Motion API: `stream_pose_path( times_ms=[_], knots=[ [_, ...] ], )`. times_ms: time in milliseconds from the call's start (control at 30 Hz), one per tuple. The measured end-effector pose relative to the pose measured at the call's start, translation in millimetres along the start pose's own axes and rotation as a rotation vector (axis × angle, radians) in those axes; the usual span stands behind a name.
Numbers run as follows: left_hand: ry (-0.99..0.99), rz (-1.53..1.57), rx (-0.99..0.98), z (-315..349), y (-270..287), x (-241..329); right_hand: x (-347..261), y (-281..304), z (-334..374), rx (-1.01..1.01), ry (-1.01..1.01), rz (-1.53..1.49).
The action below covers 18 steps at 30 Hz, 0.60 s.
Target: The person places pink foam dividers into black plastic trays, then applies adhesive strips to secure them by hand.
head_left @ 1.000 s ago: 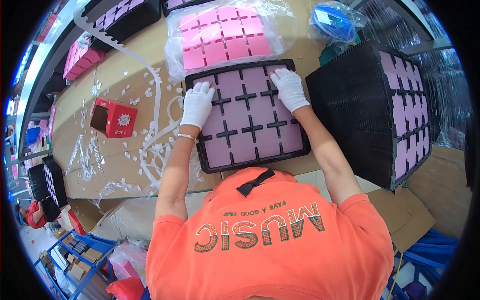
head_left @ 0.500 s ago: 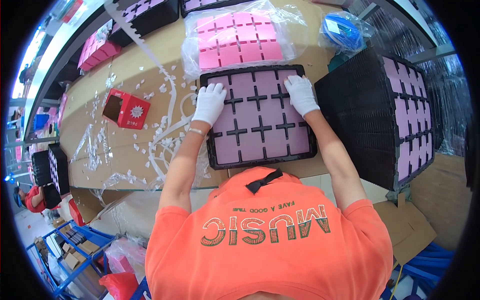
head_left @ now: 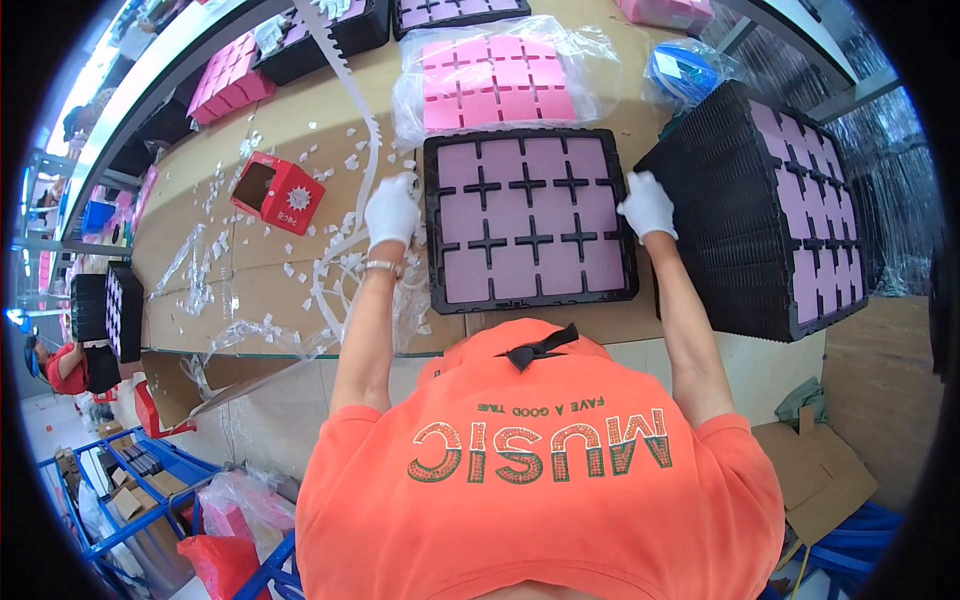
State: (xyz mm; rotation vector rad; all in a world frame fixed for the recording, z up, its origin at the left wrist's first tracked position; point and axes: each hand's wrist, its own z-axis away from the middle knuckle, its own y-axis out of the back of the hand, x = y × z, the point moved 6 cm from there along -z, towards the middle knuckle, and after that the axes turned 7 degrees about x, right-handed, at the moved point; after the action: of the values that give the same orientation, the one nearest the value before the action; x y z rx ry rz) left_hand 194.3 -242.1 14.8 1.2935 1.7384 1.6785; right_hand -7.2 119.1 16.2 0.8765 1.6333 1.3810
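My left hand (head_left: 392, 210), in a white glove, is just left of a black plastic tray (head_left: 434, 232), a small gap between them. Its fingers are loosely bent and nothing shows in them. My right hand (head_left: 648, 207), also gloved, is at the tray's right edge, beside a tall stack of black trays (head_left: 715, 225). The thumb stands apart from the bent fingers and comes close to the rim; whether it touches, I cannot tell. Lilac sheet (head_left: 510, 212) fills the tray, with black cross-shaped dividers (head_left: 533, 239) showing through it.
Beyond the tray lie pink slotted sheets (head_left: 495, 80) in clear plastic. A red open box (head_left: 277, 193), paper scraps and a long white paper strip (head_left: 357, 95) are on the left. A bagged blue coil (head_left: 683, 68) sits back right. Another person (head_left: 68, 370) is far left.
Both hands have moved off the lilac sheet and outward, one to each side of the tray. The whole view has shifted slightly.
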Motion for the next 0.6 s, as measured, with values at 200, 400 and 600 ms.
stream_pose_path(
  times_ms=[200, 400, 600],
  knots=[
    [0.016, 0.376, -0.002, 50.8, -60.1, -46.8, 53.4, -63.6, 17.7, -0.022, -0.101, -0.294],
    [0.493, 0.900, -0.134, 51.5, -92.2, -72.7, 52.3, -59.2, -2.6, -0.034, -0.083, -0.332],
    [0.559, 1.071, -0.025, 74.7, 66.2, -49.4, -4.3, 89.5, 34.2, 0.188, 0.093, -0.487]
  ],
)
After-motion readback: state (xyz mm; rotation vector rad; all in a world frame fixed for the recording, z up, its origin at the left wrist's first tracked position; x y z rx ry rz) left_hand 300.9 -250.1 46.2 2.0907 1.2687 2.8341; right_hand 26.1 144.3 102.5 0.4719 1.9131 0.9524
